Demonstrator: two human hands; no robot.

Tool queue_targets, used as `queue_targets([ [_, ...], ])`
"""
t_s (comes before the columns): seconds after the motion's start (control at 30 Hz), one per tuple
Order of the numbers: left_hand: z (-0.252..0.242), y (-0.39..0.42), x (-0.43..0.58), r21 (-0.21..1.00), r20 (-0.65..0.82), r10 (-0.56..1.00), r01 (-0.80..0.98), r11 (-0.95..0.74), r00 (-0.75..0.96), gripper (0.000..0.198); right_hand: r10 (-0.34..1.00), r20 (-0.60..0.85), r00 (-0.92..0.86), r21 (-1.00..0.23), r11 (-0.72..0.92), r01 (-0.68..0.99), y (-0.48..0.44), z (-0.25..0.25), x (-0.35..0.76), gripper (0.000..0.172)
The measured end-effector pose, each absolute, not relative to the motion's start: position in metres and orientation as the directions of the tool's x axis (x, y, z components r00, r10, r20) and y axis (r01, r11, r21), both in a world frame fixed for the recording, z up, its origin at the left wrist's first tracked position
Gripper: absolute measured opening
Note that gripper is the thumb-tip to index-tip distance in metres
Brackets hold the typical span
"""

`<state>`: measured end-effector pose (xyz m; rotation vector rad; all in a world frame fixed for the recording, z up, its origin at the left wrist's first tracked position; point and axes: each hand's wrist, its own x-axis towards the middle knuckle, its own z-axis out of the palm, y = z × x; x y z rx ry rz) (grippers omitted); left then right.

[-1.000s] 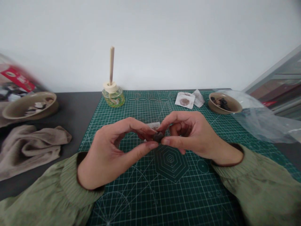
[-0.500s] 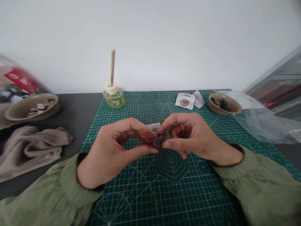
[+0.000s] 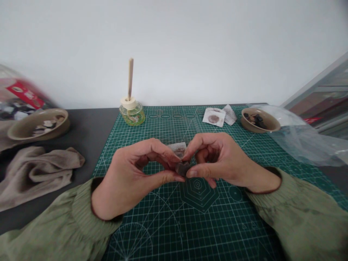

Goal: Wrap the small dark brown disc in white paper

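Note:
Between my fingertips is a small dark brown piece [image 3: 182, 169]; its kind is not clear at this size. My left hand [image 3: 138, 174] pinches it from the left, with the thumb below and the index finger above. From the other side, the thumb and index finger of my right hand [image 3: 217, 159] close on the same piece, and the other fingers are curled. Just behind the fingertips lies a small white packet with brown in it [image 3: 178, 146], partly covered by the hands. Both hands are above a green cutting mat [image 3: 160, 239].
A glass diffuser bottle [image 3: 132, 113] with a stick stands back left. White packets [image 3: 214, 117] lie near a right-hand bowl [image 3: 246, 125] of dark bits, beside clear plastic [image 3: 307, 141]. At left are another bowl [image 3: 65, 127] holding small pieces and a brown cloth [image 3: 40, 174].
Both hands have shifted very slightly, and the dark piece has tilted a little between the fingertips. More of the white packet behind shows. The pinch on the piece persists.

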<state>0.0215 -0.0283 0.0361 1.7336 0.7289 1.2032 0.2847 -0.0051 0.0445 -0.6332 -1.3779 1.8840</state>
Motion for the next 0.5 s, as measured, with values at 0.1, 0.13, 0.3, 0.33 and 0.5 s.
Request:
queue_targets([
  [0.1,0.0367,-0.0290,0.0214,0.888,0.429,0.827,-0.001,-0.461,0.362,0.024,0.776,0.026,-0.630,-0.949,-0.178,-0.259,-0.0049,0.0435,0.2856,0.040],
  [0.13,0.0370,-0.0291,0.0213,0.885,0.433,0.826,0.003,-0.466,0.362,0.024,0.773,0.034,-0.634,-0.948,-0.176,-0.265,-0.0048,0.0433,0.2857,0.040],
  [0.3,0.0378,-0.0289,0.0202,0.878,0.442,0.827,0.020,-0.478,0.349,0.024,0.761,0.077,-0.644,-0.940,-0.160,-0.300,-0.0046,0.0442,0.2845,0.042],
  [0.33,0.0379,-0.0288,0.0199,0.876,0.444,0.827,0.027,-0.481,0.345,0.025,0.763,0.082,-0.641,-0.941,-0.153,-0.302,-0.0048,0.0445,0.2842,0.042],
  [0.5,0.0377,-0.0286,0.0187,0.866,0.457,0.820,0.036,-0.498,0.345,0.025,0.763,0.108,-0.637,-0.944,-0.122,-0.307,-0.0054,0.0436,0.2839,0.039],
])
